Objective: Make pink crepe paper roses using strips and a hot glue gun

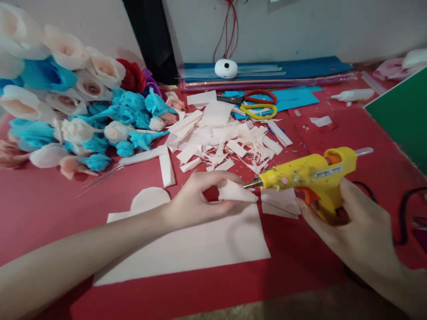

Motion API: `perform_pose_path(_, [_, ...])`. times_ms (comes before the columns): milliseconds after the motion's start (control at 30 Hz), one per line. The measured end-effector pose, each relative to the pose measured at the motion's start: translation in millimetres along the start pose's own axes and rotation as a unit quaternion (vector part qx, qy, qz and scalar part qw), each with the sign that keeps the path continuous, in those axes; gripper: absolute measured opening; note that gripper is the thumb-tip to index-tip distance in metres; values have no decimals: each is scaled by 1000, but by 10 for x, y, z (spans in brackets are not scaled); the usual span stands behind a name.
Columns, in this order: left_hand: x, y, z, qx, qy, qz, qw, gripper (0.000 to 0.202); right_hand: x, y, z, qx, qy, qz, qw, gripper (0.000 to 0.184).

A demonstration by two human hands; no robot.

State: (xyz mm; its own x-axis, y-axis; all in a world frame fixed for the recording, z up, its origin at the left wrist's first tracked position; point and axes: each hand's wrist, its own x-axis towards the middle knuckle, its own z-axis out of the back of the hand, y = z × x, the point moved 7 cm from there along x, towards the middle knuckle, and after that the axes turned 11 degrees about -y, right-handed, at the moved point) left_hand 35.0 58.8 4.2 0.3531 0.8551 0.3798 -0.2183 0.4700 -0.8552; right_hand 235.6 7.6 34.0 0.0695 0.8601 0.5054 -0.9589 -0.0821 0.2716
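With the bud (235,191) as the centre of the dial, the left hand (196,195) pinches that pale paper piece from 9 o'clock, thumb and fingers curled about it, and its stem (280,209) runs out between 3 and 4. The right hand (363,226), towards 4, grasps the glue gun (307,173) by its handle; the metal nozzle points to 9 and meets the bud in view, though whether they touch I cannot tell. Under the left hand, from 6 to 8, lies a pale sheet (187,244), its lower edge slanting, with a strip of red table (200,293) between it and the table's near edge at 6. Scraps (223,138) crowd 12, near the left hand; the scissors (260,104) lie just beyond, red and yellow handles towards 1. Paper flowers (100,111) pack the table at 10, hemming that side, while the slanted edge of a green board (407,115) bounds 2 to 3, well apart from the bud. The table's red surface shows between board and scraps. At the back, a grey wall (283,26) stands at 12 and a black post (150,40) at 11.
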Motion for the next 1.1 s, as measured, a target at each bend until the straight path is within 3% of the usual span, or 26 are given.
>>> perform_pose_path(400, [4, 22, 7, -17, -7, 19, 1000, 24, -7, -10, 55, -23, -34, 15, 999, 29])
perform_pose_path(800, [14, 2, 11, -37, -12, 30, 999, 21, 21, 44, 145, -70, -87, 91, 990, 35])
perform_pose_path(1100, [11, -3, 11, -40, -11, 17, 999, 26, 3, -31, 146, -111, -107, 72, 985, 42])
